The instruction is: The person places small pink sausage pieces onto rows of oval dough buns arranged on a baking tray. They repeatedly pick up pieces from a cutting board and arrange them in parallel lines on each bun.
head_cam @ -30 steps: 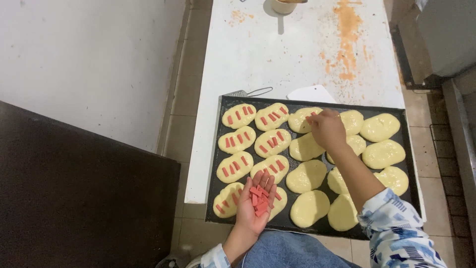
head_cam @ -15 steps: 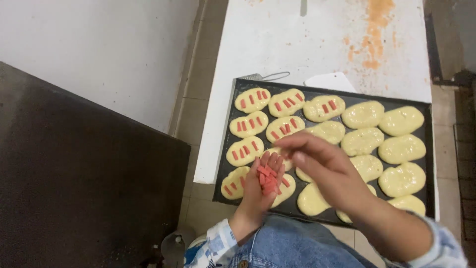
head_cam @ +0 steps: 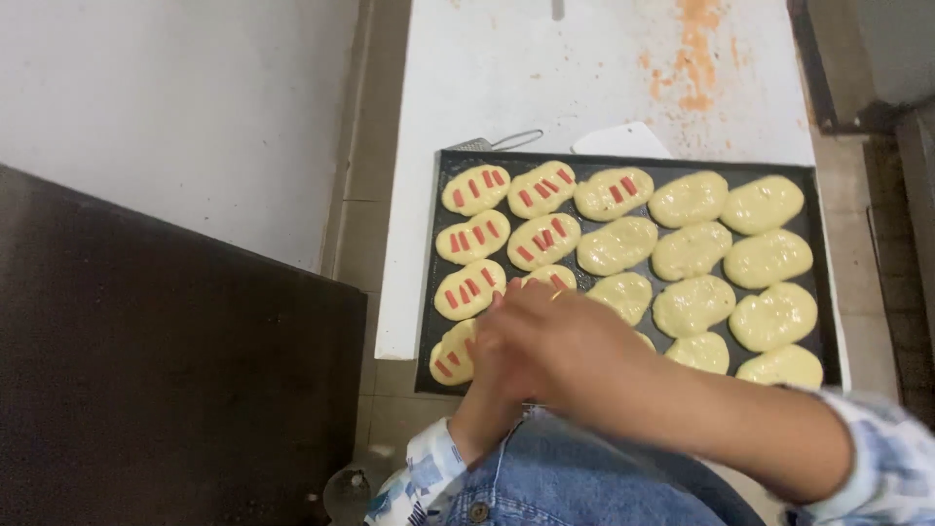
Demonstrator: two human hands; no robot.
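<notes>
Lying in rows on the black baking tray (head_cam: 433,292), the dough pieces (head_cam: 617,245) were pale yellow ovals, soft and glossy, their tops slightly dimpled. Those at the nine o'clock side of the tray carried short red strips (head_cam: 474,237) pressed in side by side; those toward three o'clock were plain. The tray was a flat dark metal sheet with a low rim, sitting on the white table (head_cam: 545,68), whose surface was scuffed and stained orange up at one o'clock. A thin wire handle (head_cam: 516,140) and a white scraper (head_cam: 623,141) lay just past the tray's far edge. My right hand (head_cam: 555,346) reached across to my left hand (head_cam: 487,390) at the tray's seven o'clock corner, fingers curled and bunched together over it; both were blurred, so I cannot tell what either pinched.
</notes>
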